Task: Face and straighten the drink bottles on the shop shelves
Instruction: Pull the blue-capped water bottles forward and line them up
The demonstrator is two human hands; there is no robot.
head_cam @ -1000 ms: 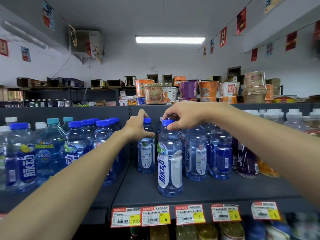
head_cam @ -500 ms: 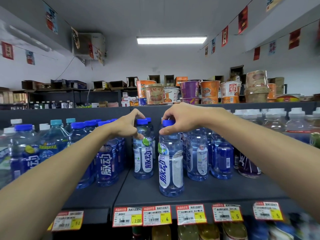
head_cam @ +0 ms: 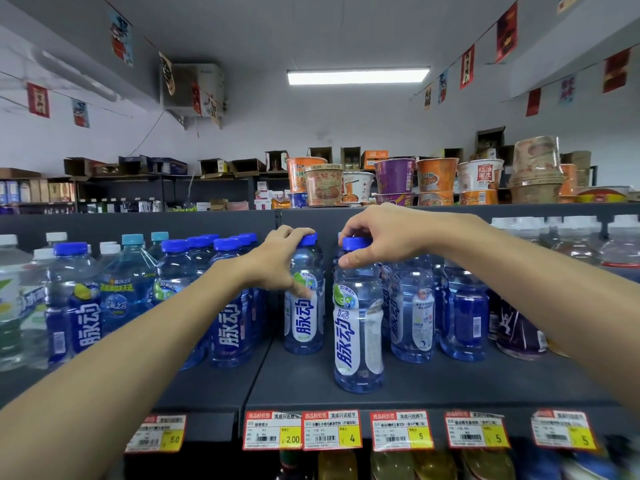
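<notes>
Front bottle (head_cam: 358, 327) stands upright near the front edge of the shelf (head_cam: 450, 382), the right hand (head_cam: 384, 237) pinching its blue cap (head_cam: 355, 243). Rear bottle (head_cam: 304, 320), just behind and left, stands upright; the left hand (head_cam: 277, 261) curls round its neck.

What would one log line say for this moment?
left hand: grips back bottle | right hand: grips front bottle by cap | both: upright, labels forward

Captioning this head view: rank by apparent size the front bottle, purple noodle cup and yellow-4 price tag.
1. front bottle
2. purple noodle cup and yellow-4 price tag: alike; the cup stands farther back.
</notes>
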